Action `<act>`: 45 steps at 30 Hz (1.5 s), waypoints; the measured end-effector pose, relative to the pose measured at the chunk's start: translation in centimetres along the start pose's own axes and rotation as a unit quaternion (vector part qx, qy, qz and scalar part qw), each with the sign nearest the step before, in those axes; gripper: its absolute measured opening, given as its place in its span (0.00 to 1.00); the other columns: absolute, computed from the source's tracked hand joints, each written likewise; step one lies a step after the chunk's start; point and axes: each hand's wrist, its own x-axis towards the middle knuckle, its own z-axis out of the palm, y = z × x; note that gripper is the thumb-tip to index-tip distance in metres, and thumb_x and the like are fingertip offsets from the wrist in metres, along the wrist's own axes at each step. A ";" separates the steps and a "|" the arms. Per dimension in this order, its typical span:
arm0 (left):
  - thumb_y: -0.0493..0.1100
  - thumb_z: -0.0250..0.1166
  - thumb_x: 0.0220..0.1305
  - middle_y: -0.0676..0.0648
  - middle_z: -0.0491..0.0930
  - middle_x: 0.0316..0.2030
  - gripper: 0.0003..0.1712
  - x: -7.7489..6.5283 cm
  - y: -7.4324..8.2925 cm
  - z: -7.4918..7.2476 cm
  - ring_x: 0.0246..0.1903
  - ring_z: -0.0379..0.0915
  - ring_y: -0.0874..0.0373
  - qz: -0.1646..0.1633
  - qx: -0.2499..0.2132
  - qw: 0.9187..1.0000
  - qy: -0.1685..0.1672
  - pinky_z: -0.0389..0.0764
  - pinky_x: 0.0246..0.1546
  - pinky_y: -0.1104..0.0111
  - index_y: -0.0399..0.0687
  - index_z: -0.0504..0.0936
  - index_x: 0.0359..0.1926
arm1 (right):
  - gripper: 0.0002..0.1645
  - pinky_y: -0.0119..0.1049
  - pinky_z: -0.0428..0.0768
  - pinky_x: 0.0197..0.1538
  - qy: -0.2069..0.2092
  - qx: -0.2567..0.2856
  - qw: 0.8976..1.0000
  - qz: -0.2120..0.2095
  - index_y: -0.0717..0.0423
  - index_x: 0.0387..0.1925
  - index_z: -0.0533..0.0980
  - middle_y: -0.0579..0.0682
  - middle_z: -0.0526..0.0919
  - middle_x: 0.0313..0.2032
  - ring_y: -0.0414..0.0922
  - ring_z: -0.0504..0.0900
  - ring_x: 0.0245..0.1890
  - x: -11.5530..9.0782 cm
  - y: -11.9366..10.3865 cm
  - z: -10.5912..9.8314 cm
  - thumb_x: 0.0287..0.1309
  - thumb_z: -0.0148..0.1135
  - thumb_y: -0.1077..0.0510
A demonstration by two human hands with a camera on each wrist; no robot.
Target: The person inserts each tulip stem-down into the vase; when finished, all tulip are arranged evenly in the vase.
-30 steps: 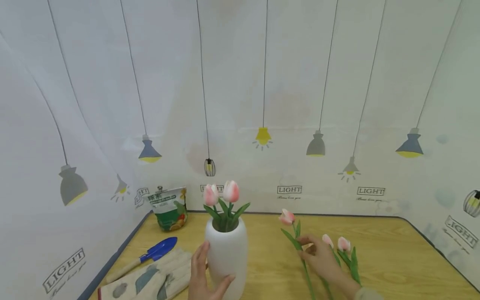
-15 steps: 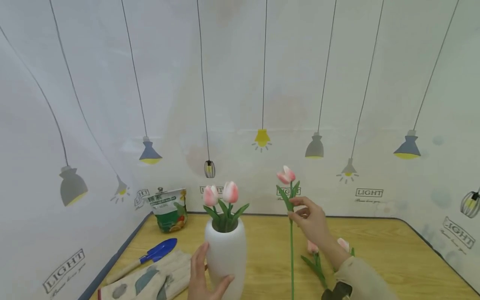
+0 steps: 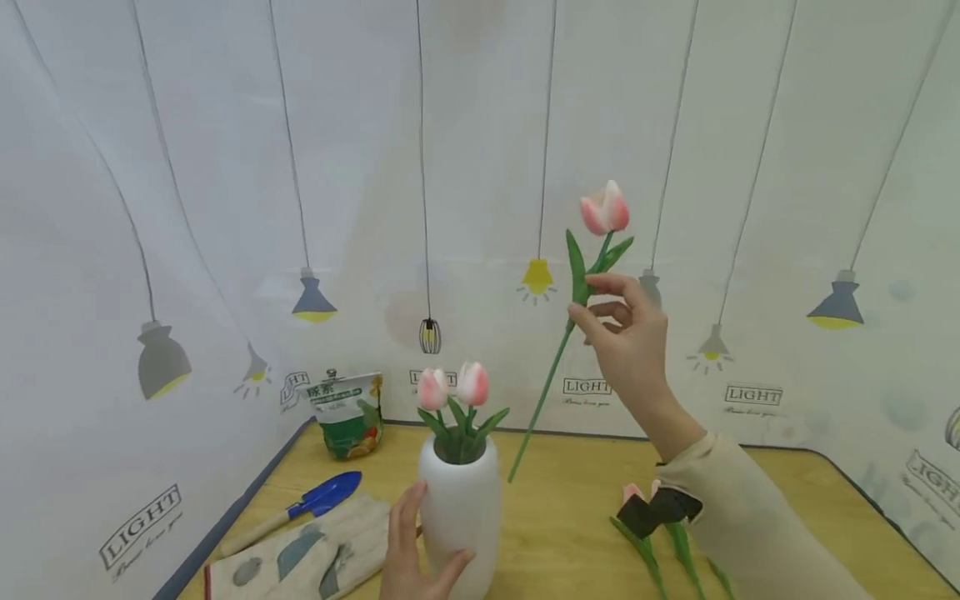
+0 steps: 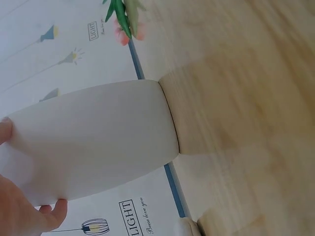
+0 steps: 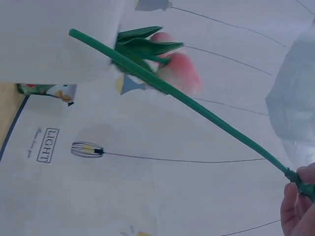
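Note:
A white vase (image 3: 461, 517) stands upright on the wooden table, with two pink-and-white tulips (image 3: 472, 383) in its mouth. My left hand (image 3: 411, 554) grips the vase's side, thumb in front and fingers at the left; the left wrist view shows the vase's base (image 4: 157, 118) on the tabletop. High to the right of the vase, my right hand (image 3: 628, 342) pinches a tulip (image 3: 606, 208) just below its bloom, at the leaves. The tulip's bare stem (image 5: 211, 118) slants down and left, its lower end above the table, apart from the vase.
More tulips (image 3: 641, 546) lie on the table at the right, partly covered by the right sleeve (image 3: 750, 508) and a black wrist strap. At the left are a blue trowel (image 3: 326, 494), patterned cloth gloves (image 3: 307, 554) and a green-and-white bag (image 3: 348, 417). A printed wall covering surrounds the table.
My right hand has lifted one tulip off the table and raised it high, its stem now tilting toward the vase. The left hand keeps its hold on the vase.

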 end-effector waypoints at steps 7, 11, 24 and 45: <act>0.44 0.74 0.37 0.37 0.59 0.56 0.55 -0.2 -0.2 0.0 0.53 0.63 0.38 -0.018 0.005 1.000 -0.005 0.77 0.39 0.54 0.64 0.51 0.65 | 0.18 0.26 0.75 0.24 0.035 0.028 0.998 -0.048 0.63 0.44 0.72 0.49 0.75 0.40 0.37 0.76 0.27 1.5 -2.8 2.3 0.49 0.61 0.66; 0.44 0.74 0.37 0.38 0.60 0.55 0.56 -0.1 -0.1 -0.2 0.52 0.64 0.38 -0.015 0.008 1.000 -0.001 0.77 0.38 0.54 0.66 0.50 0.65 | 0.16 0.24 0.74 0.24 0.014 -0.028 0.996 -0.083 0.62 0.43 0.73 0.53 0.75 0.40 0.37 0.75 0.29 0.6 -2.4 3.5 0.49 0.62 0.65; 0.49 0.73 0.39 0.39 0.59 0.55 0.55 -0.1 -0.6 0.3 0.52 0.64 0.40 0.005 0.012 1.000 0.000 0.77 0.36 0.53 0.66 0.49 0.65 | 0.14 0.27 0.77 0.25 -0.069 -0.095 0.987 -0.111 0.57 0.39 0.74 0.51 0.77 0.35 0.41 0.79 0.28 -4.3 0.2 4.8 0.47 0.64 0.64; 0.45 0.73 0.40 0.36 0.59 0.55 0.53 -0.1 0.3 -0.4 0.52 0.63 0.34 -0.025 -0.002 0.999 -0.020 0.76 0.38 0.51 0.62 0.51 0.64 | 0.11 0.23 0.74 0.22 -0.188 -0.071 0.973 -0.112 0.56 0.33 0.76 0.50 0.80 0.31 0.42 0.77 0.28 -10.9 3.4 6.3 0.45 0.64 0.67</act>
